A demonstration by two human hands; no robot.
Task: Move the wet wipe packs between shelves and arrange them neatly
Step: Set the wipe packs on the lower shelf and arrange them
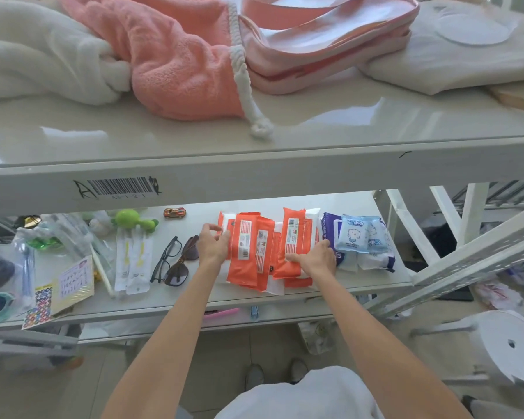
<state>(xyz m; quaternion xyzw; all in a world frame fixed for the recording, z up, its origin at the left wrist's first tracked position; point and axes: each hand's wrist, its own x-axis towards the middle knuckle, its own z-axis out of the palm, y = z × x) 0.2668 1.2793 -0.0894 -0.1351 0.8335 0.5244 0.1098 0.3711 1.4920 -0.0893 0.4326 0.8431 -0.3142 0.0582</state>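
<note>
Several orange-and-white wet wipe packs (245, 252) lie overlapping on the lower white shelf (194, 294), label sides up. My left hand (214, 244) rests against the left edge of the pile, fingers spread. My right hand (313, 258) lies flat on the right-hand orange packs (294, 237), fingers pointing left. Right of the pile sit purple-and-white wipe packs (330, 228) with two small pale blue packs (356, 234) on top. Neither hand is closed around a pack.
Left on the lower shelf: two pairs of glasses (176, 261), toothbrush packets (133, 261), a green toy (130, 220), a toy car (174, 212), sticker sheets (40, 306). The upper shelf (254, 164) holds pink and white towels (170, 55). A white stool (508, 343) stands lower right.
</note>
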